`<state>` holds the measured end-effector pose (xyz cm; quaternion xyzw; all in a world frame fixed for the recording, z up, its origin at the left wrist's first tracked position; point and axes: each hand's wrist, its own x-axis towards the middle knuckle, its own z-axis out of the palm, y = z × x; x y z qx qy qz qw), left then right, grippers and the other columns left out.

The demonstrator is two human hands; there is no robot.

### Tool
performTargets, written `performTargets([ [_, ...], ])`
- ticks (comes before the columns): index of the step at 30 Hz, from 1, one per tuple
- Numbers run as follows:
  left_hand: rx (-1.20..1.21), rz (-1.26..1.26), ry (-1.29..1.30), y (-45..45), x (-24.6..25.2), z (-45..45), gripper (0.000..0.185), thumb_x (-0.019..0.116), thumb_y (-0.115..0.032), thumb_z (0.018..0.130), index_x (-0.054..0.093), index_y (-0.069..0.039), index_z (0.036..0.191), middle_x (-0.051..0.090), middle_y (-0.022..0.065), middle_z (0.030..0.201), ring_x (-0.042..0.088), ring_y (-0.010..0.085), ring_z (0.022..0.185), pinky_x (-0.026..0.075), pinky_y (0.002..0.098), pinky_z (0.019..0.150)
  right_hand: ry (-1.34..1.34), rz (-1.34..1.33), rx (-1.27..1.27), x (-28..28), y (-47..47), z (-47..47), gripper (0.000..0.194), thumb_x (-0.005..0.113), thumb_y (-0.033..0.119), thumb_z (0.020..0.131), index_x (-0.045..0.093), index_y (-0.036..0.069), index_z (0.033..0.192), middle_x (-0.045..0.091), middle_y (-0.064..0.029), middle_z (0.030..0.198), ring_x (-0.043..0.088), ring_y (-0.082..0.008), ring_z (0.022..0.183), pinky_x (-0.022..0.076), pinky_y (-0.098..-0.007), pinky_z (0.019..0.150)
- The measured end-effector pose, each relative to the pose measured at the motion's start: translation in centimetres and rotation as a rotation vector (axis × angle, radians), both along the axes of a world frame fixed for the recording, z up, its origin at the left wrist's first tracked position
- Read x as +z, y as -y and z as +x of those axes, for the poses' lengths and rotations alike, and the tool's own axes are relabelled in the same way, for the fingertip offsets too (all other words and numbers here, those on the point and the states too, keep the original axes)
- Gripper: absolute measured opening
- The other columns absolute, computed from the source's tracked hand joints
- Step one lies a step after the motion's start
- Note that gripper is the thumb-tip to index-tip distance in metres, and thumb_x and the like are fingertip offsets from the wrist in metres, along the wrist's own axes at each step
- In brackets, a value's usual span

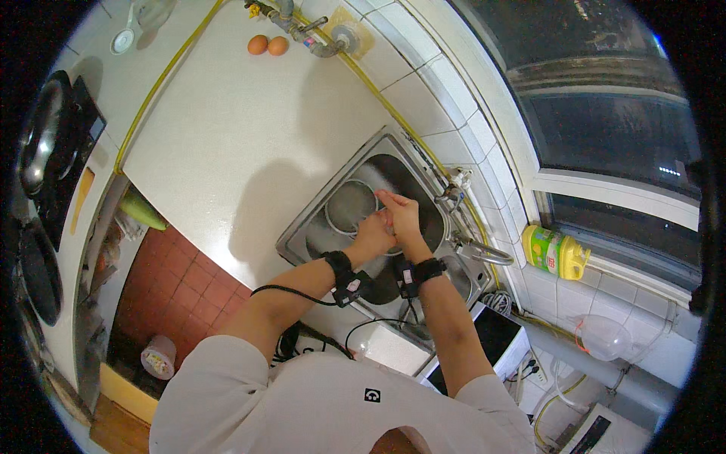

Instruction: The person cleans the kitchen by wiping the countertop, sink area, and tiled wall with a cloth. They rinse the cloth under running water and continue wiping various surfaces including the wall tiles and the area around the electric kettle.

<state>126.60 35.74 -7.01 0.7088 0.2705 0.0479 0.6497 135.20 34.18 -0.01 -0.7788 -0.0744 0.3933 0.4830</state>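
Over a stainless-steel sink (317, 235) my left hand (374, 235) and my right hand (401, 213) are close together and appear to touch. The fingers of my left hand are curled. My right hand's fingers bend in toward it, their tips close together. Whether anything small lies between them is hidden. Below and to the left of my hands, a round container (351, 204) with a pale rim stands in the sink basin. Part of another round rim shows under my hands. A curved metal faucet (485, 252) sits at the sink's right side.
Two brown eggs (267, 45) lie on the white countertop (227, 113) near a gas pipe valve (312, 37). A yellow hose (377, 85) runs along the tiled wall. A yellow jug (554, 252) stands by the window. Black pans (45, 136) are at far left, a bin (158, 357) below.
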Motion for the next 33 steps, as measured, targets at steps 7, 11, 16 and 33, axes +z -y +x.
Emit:
performTargets([
  [7,0.029,-0.074,-0.107,0.1,1.5,-1.4,0.049,0.083,-0.031,0.067,0.063,-0.007,0.105,0.069,0.0194,0.102,0.066,0.0414,0.099,0.053,0.0475,0.087,0.138,-0.033,-0.029,-2.7,1.6,-0.1,0.021,0.073,0.020,0.091,0.076,0.000,0.099,0.054,0.0044,0.057,0.042,-0.0048,0.045,0.0293,-0.0229,0.044],
  [11,0.035,-0.112,-0.056,0.4,1.5,-1.9,0.044,0.081,-0.027,0.071,0.064,-0.007,0.106,0.069,0.0218,0.104,0.066,0.0440,0.099,0.052,0.0508,0.085,0.103,-0.088,-0.086,-3.7,3.0,-0.3,0.024,0.072,0.023,0.086,0.078,0.000,0.092,0.072,-0.0058,0.076,0.062,-0.0126,0.064,0.0485,-0.0323,0.056],
  [16,-0.035,0.022,-0.067,1.5,1.5,-2.7,0.043,0.079,-0.025,0.073,0.062,-0.006,0.107,0.068,0.0235,0.106,0.065,0.0451,0.098,0.052,0.0528,0.082,0.127,-0.137,-0.157,-3.8,4.3,-1.8,0.019,0.067,0.016,0.093,0.075,0.002,0.103,0.057,0.0015,0.061,0.047,-0.0081,0.047,0.0360,-0.0250,0.045],
  [33,-0.397,-0.027,0.129,9.6,10.4,-8.6,0.074,0.080,-0.023,0.070,0.047,-0.008,0.134,0.053,0.0195,0.126,0.052,0.0373,0.119,0.043,0.0443,0.102,-0.310,0.370,-0.426,8.3,26.9,-12.5,0.051,0.063,0.022,0.098,0.046,-0.005,0.139,0.059,-0.0132,0.128,0.062,-0.0261,0.113,0.0542,-0.0483,0.096],
])
